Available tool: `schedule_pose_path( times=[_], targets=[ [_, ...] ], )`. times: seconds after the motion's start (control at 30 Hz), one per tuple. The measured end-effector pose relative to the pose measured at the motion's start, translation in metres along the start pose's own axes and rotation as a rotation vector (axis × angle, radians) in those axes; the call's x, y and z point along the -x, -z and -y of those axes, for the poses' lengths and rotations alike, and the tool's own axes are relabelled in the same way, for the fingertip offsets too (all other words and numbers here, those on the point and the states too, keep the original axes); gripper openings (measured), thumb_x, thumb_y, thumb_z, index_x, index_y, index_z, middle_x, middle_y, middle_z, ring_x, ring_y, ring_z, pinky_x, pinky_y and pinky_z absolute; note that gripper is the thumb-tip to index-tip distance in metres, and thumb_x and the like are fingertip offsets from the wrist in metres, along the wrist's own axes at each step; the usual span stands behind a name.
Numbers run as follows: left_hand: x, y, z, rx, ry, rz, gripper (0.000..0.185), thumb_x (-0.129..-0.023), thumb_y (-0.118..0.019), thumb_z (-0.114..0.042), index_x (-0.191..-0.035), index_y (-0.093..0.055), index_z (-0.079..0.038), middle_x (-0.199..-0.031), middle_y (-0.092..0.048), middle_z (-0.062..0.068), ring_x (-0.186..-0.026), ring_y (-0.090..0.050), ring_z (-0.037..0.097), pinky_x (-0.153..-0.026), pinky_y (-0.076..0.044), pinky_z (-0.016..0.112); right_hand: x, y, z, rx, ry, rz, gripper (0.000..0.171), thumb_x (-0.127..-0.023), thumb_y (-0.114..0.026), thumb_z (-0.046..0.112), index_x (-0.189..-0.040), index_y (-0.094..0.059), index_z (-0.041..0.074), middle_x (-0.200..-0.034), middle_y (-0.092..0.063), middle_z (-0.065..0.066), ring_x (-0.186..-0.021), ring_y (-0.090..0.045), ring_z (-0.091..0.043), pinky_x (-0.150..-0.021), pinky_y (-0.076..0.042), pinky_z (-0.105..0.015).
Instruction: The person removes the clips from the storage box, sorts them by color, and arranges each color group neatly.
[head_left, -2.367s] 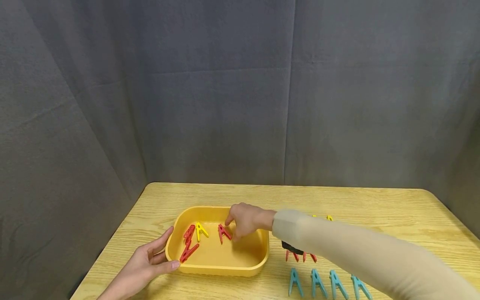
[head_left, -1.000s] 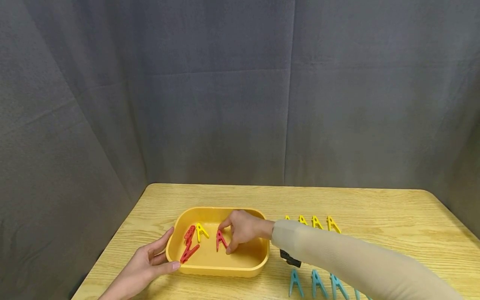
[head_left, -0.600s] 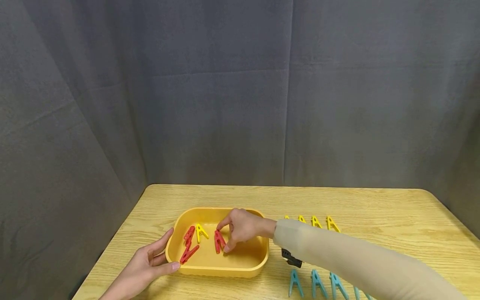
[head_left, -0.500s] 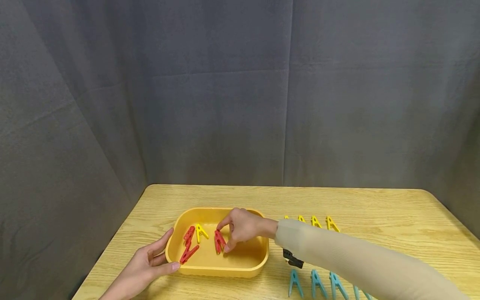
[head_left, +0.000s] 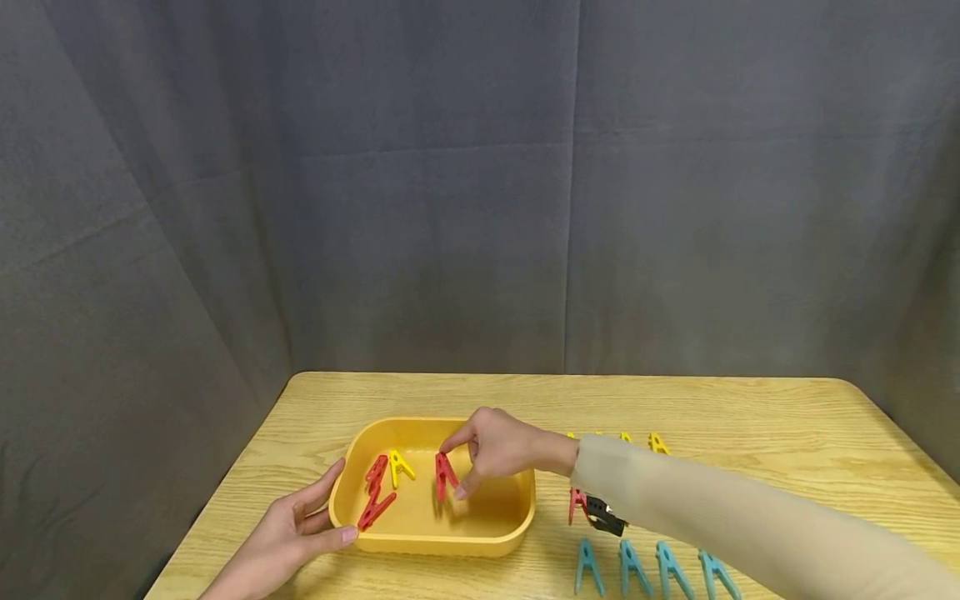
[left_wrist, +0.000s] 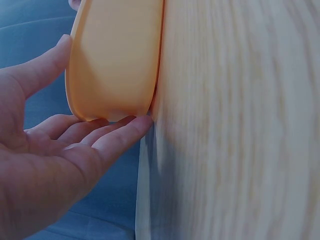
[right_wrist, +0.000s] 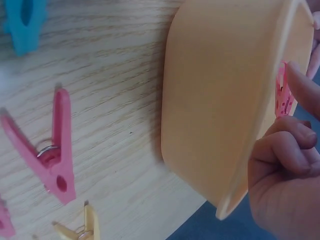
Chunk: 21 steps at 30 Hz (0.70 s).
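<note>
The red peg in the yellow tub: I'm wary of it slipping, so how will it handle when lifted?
The red peg, pinched by the right hand, looks like rigid plastic, so probably stiff and light. Its smooth tapered legs might slip. The tub could shift, though the left hand steadies it.

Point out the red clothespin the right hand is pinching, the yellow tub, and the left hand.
red clothespin (head_left: 444,475), head view, on its middle body.
yellow tub (head_left: 435,546), head view, on its near outer wall.
left hand (head_left: 288,533), head view, on the palm beside the tub.
</note>
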<state>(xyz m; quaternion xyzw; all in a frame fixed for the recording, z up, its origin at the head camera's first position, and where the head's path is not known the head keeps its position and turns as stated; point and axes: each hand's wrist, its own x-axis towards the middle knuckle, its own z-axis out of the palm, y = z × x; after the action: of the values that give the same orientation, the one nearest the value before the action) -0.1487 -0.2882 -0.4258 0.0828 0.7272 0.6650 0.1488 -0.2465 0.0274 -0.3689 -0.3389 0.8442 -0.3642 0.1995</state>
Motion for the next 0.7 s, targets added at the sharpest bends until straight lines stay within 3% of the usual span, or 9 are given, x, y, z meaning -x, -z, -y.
schedule_pose_path(
  times=[0.27,0.43,0.7],
  targets=[
    [-0.002,0.001,-0.001,0.008,-0.006,0.017,0.094,-0.096,-0.077,-0.005,-0.166,-0.014,0.003,-0.168,-0.013,0.030,-0.144,-0.038,0.046,-0.098,-0.055,0.031,0.019,0.011,0.001,-0.045,0.059,-0.036,0.055,-0.076,-0.094,0.003,-0.126,-0.074,-0.006,-0.046,-0.038,0.007,-0.046,-0.028,-0.005,-0.054,-0.033,-0.020],
    [-0.003,0.003,-0.001,0.004,-0.012,0.022,0.094,-0.097,-0.077,-0.004,-0.166,-0.014,0.003,-0.168,-0.013,0.029,-0.144,-0.039,0.046,-0.097,-0.055,0.030,0.033,0.018,-0.001,-0.063,0.011,-0.073,0.054,-0.078,-0.095,0.007,-0.128,-0.075,0.000,-0.048,-0.037,0.006,-0.048,-0.026,-0.008,-0.058,-0.036,-0.023],
    [-0.002,0.004,0.000,-0.001,0.003,0.006,0.093,-0.096,-0.077,-0.005,-0.166,-0.016,0.003,-0.168,-0.013,0.028,-0.144,-0.039,0.045,-0.097,-0.056,0.031,0.061,0.030,-0.004,-0.125,-0.053,-0.125,0.056,-0.078,-0.095,0.010,-0.130,-0.075,0.004,-0.053,-0.034,0.004,-0.051,-0.024,-0.011,-0.053,-0.029,-0.026]
  ],
)
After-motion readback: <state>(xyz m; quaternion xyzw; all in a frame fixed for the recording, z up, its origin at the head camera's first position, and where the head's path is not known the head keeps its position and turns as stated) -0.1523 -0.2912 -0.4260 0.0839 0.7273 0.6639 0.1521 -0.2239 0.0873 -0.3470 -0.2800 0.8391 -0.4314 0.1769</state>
